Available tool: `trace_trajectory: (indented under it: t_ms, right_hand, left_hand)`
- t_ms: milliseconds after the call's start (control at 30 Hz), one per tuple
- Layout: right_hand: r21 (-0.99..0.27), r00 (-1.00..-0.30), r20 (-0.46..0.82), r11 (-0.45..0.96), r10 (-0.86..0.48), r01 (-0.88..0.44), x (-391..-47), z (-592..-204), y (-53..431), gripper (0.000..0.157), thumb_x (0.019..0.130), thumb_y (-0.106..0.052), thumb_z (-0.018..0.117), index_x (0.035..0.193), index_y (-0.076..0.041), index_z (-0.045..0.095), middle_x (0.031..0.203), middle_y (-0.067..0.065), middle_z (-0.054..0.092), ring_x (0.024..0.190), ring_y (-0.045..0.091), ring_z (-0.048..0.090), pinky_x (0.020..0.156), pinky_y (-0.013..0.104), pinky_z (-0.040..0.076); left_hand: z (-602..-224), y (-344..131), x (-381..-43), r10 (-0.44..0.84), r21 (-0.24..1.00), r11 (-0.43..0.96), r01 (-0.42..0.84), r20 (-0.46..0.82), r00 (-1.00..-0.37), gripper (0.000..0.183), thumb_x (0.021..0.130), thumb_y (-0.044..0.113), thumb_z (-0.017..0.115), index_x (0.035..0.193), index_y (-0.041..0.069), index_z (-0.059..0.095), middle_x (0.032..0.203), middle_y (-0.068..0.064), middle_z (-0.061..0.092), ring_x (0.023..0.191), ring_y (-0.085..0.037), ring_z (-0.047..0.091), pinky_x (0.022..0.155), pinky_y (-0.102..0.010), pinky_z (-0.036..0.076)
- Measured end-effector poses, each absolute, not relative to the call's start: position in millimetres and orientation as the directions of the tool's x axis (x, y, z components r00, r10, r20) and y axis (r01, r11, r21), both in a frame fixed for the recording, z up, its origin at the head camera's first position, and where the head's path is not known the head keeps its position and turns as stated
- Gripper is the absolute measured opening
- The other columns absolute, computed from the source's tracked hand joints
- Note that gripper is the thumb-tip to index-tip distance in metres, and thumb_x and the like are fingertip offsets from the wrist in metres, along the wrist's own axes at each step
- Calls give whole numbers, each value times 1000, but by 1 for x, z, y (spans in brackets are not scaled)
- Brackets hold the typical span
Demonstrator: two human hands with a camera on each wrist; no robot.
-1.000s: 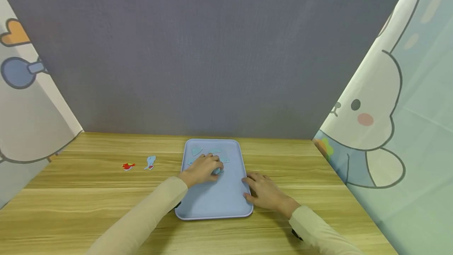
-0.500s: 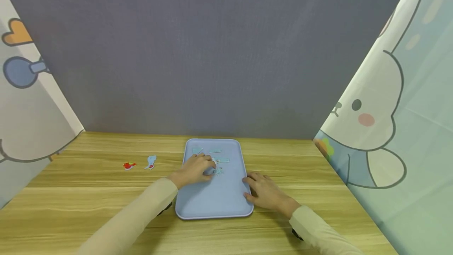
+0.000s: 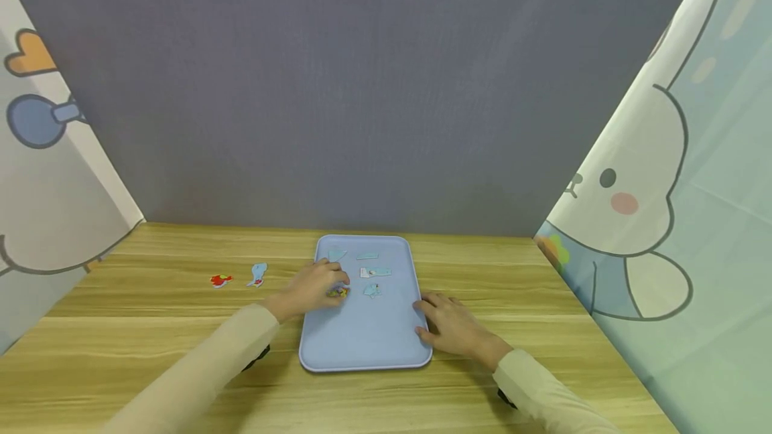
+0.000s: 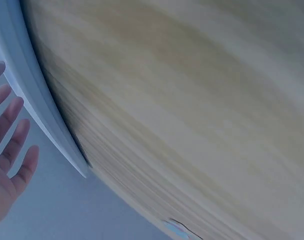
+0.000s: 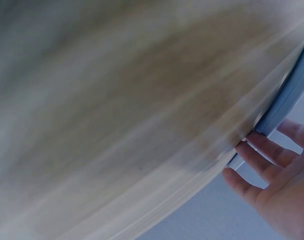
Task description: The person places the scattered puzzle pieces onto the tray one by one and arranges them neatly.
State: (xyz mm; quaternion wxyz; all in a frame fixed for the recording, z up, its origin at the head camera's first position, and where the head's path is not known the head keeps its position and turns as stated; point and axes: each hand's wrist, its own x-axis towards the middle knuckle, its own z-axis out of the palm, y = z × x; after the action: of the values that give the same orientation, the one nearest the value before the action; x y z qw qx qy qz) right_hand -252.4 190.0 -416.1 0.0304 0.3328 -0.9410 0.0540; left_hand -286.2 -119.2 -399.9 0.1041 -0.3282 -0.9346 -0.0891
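Note:
In the head view my left hand [image 3: 313,288] is over the left side of a pale blue tray [image 3: 364,353]. Its thumb and fingers are beside a small flat yellow-and-red piece [image 3: 340,293], partly covered by the hand. The left wrist view shows the fingers [image 4: 12,125] spread and loosely bent, no piece visible among them. Thin light-blue pieces lie in the tray: one [image 3: 372,291] near the middle, a strip [image 3: 375,272] behind it, and two [image 3: 336,256] at the back. My right hand [image 3: 452,327] rests with its fingers at the tray's right rim.
Left of the tray on the wooden table [image 3: 151,347] lie a red piece [image 3: 220,280] and a light-blue piece [image 3: 257,274] with a red mark. A grey panel [image 3: 338,119] rises behind the table. Printed cloths [image 3: 718,273] hang at both sides.
My left hand has moved left across the tray, off the light-blue piece near the middle, uncovering it and the strip behind. The yellow-and-red piece now shows. The right hand keeps its place.

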Motion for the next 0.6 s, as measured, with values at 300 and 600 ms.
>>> trace_trajectory:
  t_ms: [300,600]
  right_hand:
    - [-85,-780,90,776,-619,-625,-252,-415,191,49,88,-39,55,126,-9,52,132,14,48,123,31,44,97,54,39]
    - [-81,-776,93,773,-623,-630,-251,-415,191,48,88,-39,54,126,-10,52,132,14,48,122,31,45,96,54,40]
  left_hand:
    - [-396,-140,-281,564,115,790,602,248,-788,30,75,27,72,99,12,67,100,-1,63,94,-23,57,88,-46,46]
    - [-392,-165,-277,523,130,803,582,314,-792,26,73,23,73,97,11,68,98,-3,65,89,-26,57,76,-48,50]
